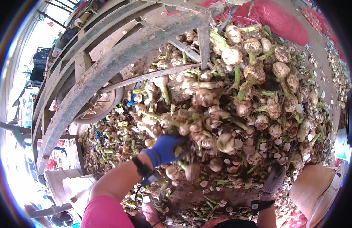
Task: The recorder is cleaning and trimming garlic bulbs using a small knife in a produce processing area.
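My left hand point(166, 149), in a blue glove, reaches into a large heap of soil-stained garlic bulbs point(225, 142). Its dark fingertips are blurred against the bulbs, so any grip is hidden. Several bulbs around it, such as a garlic bulb point(192, 172) just below, are smeared by motion. At the heap's lower right edge is my right hand point(274, 181), wearing a pale striped glove with dark fingers. Its fingertips point into the heap, and whether they hold anything does not show. Many bulbs carry short green stalks.
A worn metal cart frame point(130, 51) arches over the heap's upper left, with a wheel point(103, 107) beneath. Red mesh sacks point(278, 21) lie beyond. A white bucket point(312, 188) stands right, white containers point(79, 188) left. Cut stalks point(110, 142) and loose cloves litter the ground.
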Tool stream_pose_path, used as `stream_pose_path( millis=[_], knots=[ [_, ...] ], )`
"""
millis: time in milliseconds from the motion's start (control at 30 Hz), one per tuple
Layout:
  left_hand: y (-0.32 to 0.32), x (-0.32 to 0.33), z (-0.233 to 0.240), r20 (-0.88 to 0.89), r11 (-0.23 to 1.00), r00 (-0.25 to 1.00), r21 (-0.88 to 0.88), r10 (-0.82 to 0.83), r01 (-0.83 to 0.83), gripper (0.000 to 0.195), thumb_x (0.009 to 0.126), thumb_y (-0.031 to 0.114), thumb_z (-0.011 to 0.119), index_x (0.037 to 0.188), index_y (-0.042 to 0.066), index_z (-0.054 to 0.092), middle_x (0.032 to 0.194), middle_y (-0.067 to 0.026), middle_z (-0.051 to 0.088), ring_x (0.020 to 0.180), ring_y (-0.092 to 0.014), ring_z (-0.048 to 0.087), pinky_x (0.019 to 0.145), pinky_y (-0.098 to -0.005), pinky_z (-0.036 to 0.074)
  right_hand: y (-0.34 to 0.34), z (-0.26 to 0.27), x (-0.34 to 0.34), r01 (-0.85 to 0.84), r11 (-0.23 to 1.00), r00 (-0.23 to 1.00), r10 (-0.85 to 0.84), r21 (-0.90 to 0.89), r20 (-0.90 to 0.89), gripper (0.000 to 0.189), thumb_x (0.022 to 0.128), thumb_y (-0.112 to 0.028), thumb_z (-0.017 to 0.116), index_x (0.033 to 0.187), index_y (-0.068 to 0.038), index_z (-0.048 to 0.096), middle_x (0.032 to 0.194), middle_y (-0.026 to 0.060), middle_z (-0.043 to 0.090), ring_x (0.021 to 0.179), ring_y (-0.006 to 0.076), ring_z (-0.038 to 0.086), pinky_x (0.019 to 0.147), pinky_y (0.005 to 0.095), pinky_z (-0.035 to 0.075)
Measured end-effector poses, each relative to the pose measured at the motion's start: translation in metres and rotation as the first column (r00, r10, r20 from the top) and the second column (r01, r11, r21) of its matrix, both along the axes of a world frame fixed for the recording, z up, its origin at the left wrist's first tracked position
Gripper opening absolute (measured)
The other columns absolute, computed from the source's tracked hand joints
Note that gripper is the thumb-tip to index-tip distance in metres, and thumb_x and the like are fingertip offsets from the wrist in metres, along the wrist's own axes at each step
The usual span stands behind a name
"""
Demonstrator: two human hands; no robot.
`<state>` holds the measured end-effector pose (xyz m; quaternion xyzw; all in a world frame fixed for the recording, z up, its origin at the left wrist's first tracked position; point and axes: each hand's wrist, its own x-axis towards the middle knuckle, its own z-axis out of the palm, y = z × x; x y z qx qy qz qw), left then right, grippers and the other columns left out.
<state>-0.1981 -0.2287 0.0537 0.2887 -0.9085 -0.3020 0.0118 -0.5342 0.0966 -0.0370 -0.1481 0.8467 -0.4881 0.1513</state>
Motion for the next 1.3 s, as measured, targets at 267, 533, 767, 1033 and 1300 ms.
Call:
stream_pose_path(
  millis=[267,533,767,1033,1300],
  knots=[
    [-0.063,-0.065,0.050,-0.332,0.938,0.884,0.227,0.329,-0.264,0.025,0.089,0.024,0.067,0.107,0.008,0.064,0.078,-0.0043,0.070,0.068,-0.017,0.067,0.063,-0.0337,0.056,0.018,-0.008,-0.016,-0.077,0.978,0.932,0.139,0.192,-0.335,0.035,0.094,-0.003,0.052,0.128,0.004,0.045,0.115,0.0150,0.058,0.103,0.0218,0.058,0.088,0.0326,0.047],
    [-0.104,-0.120,0.008,0.130,0.929,0.925,0.053,0.357,-0.366,0.070,0.086,0.051,0.063,0.134,0.002,0.050,0.110,-0.0153,0.066,0.092,-0.024,0.066,0.086,-0.0361,0.053,0.001,-0.002,0.000,-0.077,0.991,0.914,0.113,0.109,-0.389,0.033,0.090,-0.007,0.059,0.119,0.006,0.052,0.106,0.0207,0.063,0.091,0.0303,0.065,0.077,0.0401,0.052],
    [-0.004,-0.078,-0.012,0.075,0.806,0.975,0.551,0.211,-0.217,0.056,0.091,0.047,0.060,0.139,0.020,0.050,0.119,-0.0128,0.063,0.094,-0.024,0.067,0.086,-0.0363,0.054,0.001,-0.012,0.002,-0.009,0.976,0.843,0.125,0.219,-0.523,0.037,0.093,-0.007,0.056,0.128,0.002,0.048,0.110,0.0196,0.060,0.095,0.0279,0.062,0.083,0.0369,0.050],
    [0.148,-0.070,0.008,-0.216,0.949,0.952,-0.276,-0.215,0.152,0.034,0.080,0.034,0.068,0.111,0.020,0.065,0.112,-0.0111,0.062,0.105,-0.032,0.058,0.087,-0.0489,0.048,-0.004,-0.009,-0.003,-0.065,0.983,0.882,0.138,0.175,-0.451,0.039,0.093,-0.007,0.056,0.129,0.004,0.047,0.120,0.0206,0.056,0.108,0.0296,0.059,0.092,0.0361,0.047],
    [-0.095,0.037,-0.013,0.064,0.688,0.780,-0.519,0.623,-0.507,0.070,0.082,0.037,0.068,0.138,0.008,0.039,0.129,-0.0270,0.047,0.117,-0.042,0.048,0.097,-0.0467,0.043,0.012,-0.023,-0.008,-0.054,0.993,0.920,0.092,0.109,-0.382,0.043,0.095,-0.005,0.053,0.135,0.004,0.040,0.124,0.0195,0.052,0.109,0.0280,0.057,0.091,0.0358,0.050]
  ],
)
